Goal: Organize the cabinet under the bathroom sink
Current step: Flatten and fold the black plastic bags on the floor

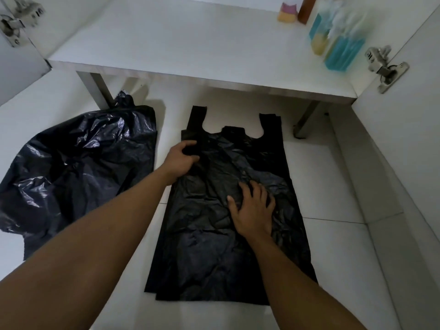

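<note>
White floor tiles (321, 177) lie below the shelf (190, 44). My left hand (182, 158) pinches the left edge of the flat bag (214, 258), fingers curled on the plastic. My right hand (252, 208) lies spread on its middle and presses. To fold it well, I think I should push the air out first and keep the edges in line. The bag's long axis runs away from me, with the handles (196, 117) toward the shelf.

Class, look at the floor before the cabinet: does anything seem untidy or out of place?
Yes. The crumpled black bag lies bunched in a heap left of the flat black bag, whose edge the left hand grips while the right hand presses it smooth. Nothing looks spilled.
</note>
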